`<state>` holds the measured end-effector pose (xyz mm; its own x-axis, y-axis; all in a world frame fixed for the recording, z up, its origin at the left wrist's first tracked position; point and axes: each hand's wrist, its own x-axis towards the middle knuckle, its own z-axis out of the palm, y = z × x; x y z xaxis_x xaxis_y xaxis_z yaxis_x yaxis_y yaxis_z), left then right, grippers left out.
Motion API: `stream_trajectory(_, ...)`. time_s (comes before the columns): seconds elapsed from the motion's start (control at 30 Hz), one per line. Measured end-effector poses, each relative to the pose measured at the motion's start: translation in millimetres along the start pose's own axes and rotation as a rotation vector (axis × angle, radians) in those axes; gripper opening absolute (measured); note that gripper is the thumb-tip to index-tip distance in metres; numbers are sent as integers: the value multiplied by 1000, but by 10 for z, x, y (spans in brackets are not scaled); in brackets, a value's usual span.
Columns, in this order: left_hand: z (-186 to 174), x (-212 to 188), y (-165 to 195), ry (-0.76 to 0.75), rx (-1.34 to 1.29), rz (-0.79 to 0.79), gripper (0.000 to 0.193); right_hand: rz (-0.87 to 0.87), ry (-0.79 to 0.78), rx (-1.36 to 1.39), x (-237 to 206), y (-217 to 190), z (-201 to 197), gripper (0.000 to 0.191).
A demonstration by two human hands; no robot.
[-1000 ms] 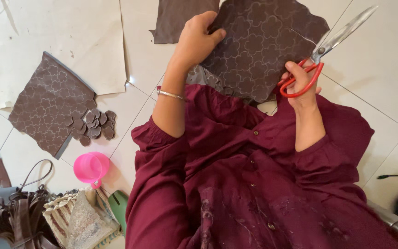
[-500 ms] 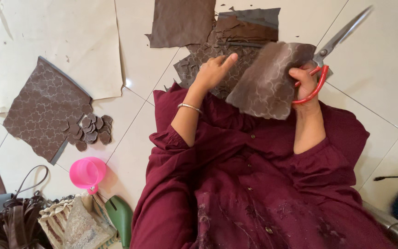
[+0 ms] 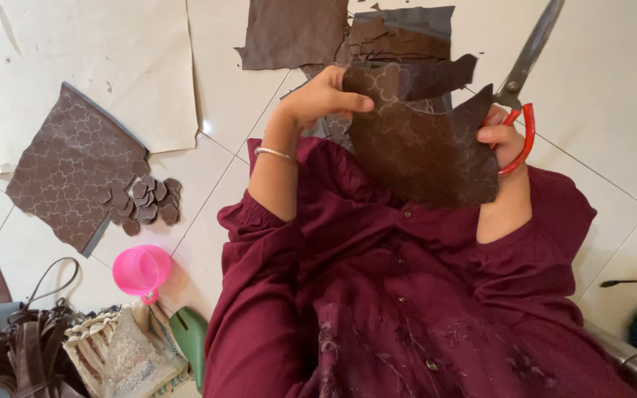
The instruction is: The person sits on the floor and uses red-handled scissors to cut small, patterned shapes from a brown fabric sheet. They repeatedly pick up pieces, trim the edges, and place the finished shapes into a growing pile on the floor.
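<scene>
While pinched by left hand (image 3: 326,96), fabric piece (image 3: 422,144), beside scissors (image 3: 521,66)

Brown patterned leather piece (image 3: 422,147); red-handled scissors (image 3: 521,110); pink cup (image 3: 141,270).

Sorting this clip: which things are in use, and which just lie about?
In use: left hand and right hand holding the brown patterned piece; red-handled scissors.
Lying about: cut-out shapes, pink cup, brown sheet, straps.

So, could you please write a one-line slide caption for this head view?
Left hand holds up a patterned brown piece; right hand grips red-handled scissors.
</scene>
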<state>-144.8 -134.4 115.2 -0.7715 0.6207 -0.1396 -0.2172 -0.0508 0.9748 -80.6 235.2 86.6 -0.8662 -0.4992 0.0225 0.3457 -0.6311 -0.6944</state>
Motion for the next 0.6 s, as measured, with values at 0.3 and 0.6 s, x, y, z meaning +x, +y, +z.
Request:
stream_trajectory(0.3,-21,-261,-187,-418,-447,-234,83,86,-29,-85,53,-95,-106,46)
stream_trajectory(0.6,287,-414,-192,154,-337,-290,38,-94,387,-164,177,138,-145,47)
